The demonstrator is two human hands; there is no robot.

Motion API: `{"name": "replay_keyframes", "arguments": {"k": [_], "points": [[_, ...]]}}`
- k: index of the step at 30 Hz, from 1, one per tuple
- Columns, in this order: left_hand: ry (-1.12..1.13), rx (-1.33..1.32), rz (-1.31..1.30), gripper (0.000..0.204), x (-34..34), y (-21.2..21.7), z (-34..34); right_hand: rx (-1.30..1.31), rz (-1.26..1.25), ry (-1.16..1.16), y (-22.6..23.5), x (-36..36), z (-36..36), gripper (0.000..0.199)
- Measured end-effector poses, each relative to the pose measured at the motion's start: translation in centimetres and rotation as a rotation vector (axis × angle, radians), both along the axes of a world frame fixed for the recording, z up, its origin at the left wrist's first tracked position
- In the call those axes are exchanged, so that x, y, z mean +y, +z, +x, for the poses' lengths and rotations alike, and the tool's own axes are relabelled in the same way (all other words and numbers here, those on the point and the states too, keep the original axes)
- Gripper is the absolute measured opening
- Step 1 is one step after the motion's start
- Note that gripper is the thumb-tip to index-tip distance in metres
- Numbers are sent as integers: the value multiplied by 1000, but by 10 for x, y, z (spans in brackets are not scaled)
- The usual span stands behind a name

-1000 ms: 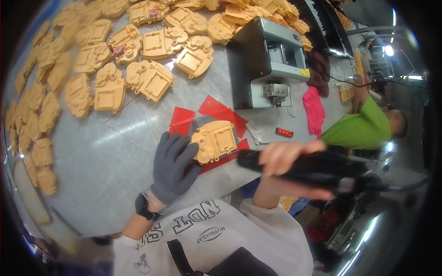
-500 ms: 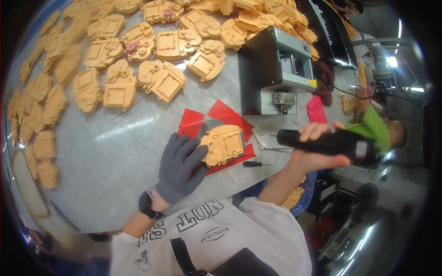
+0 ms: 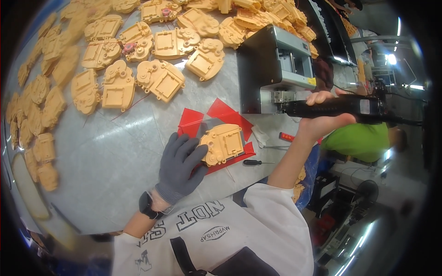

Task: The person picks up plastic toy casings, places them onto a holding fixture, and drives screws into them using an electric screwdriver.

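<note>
Bold dark block lettering is running across the person's white shirt (image 3: 262, 221), with a small oval print near it; a pale label (image 3: 364, 106), its print too small to read, is showing on the black power driver (image 3: 336, 109). The right hand (image 3: 324, 123) is clamping around that driver, fingers curling over its top, the bare forearm slanting past the counter's (image 3: 124, 170) near edge. The driver's long axis is running left to right, its cable trailing right and its tip pointing left at the metal block (image 3: 284, 97) of the machine (image 3: 262, 69); whether they are touching cannot be told. The left hand (image 3: 180, 165), wearing a grey glove, is resting with fingers and thumb apart, fingertips touching the yellow-orange housing (image 3: 224, 145). The housing is lying near the counter's near edge amid red pieces (image 3: 190, 118), its rounded end pointing left, its squared recess right, its long axis tilting slightly toward the far edge. A small screwdriver (image 3: 252, 163) is lying just beside it.
</note>
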State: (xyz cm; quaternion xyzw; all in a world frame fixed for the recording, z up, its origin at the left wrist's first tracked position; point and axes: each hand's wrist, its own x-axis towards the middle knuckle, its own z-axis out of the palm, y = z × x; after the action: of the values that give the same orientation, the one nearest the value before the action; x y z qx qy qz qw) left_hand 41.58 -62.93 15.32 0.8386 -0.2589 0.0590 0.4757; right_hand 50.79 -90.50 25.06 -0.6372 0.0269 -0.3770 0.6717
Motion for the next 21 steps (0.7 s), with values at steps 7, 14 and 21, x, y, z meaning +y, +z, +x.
{"name": "replay_keyframes", "arguments": {"k": [7,14,21], "points": [[-10,31,-16,48,-1,5,4,-144,79,126,8,30,-61,89],[-17,9,-33,47,-2,2,5,-259,46,659,10,99,-58,87],[-15,20,-46,45,0,2,4,-188,9,641,0,117,-45,89]]}}
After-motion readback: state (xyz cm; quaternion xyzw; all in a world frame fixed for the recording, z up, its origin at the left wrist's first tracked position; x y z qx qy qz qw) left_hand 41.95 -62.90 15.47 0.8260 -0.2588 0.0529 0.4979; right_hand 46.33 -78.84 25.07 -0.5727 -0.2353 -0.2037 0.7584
